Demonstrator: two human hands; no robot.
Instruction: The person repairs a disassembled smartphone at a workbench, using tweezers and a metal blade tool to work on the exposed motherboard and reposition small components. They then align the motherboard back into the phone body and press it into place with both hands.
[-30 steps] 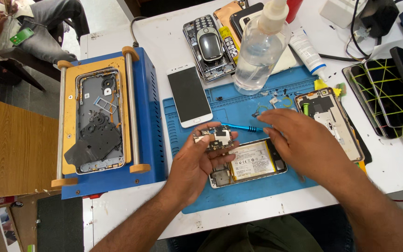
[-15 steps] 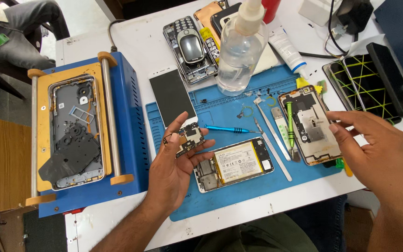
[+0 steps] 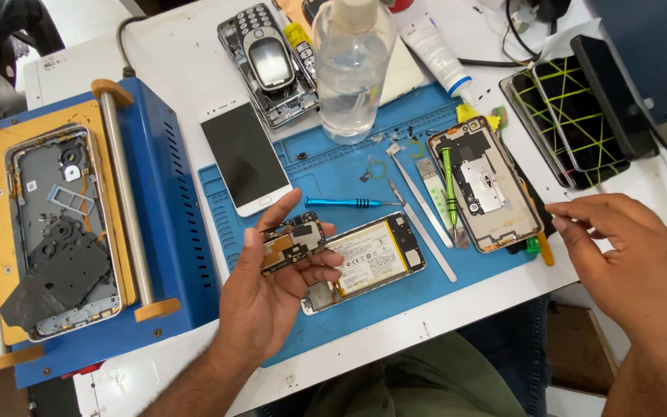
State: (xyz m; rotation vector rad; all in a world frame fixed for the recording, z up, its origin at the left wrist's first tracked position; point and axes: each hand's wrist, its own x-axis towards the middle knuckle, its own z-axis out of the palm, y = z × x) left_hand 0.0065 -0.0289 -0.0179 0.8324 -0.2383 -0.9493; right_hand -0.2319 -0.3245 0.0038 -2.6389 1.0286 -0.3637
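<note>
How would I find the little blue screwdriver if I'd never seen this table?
Start at the blue work mat in the middle of the white table. The blue screwdriver lies flat on the mat, just above the opened phone with the battery and right of the white phone. It is blue with a dark band, unlike the silver tweezers and the green screwdriver.

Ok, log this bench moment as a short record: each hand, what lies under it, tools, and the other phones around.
left hand: holds a phone circuit board, palm up
right hand: empty, fingers loosely curled, off the mat's right edge
under left hand: opened phone with battery on the blue repair mat
tools: blue screwdriver, tweezers, green screwdriver
other phones: white smartphone, opened phone frame
left side: blue separator machine
</note>
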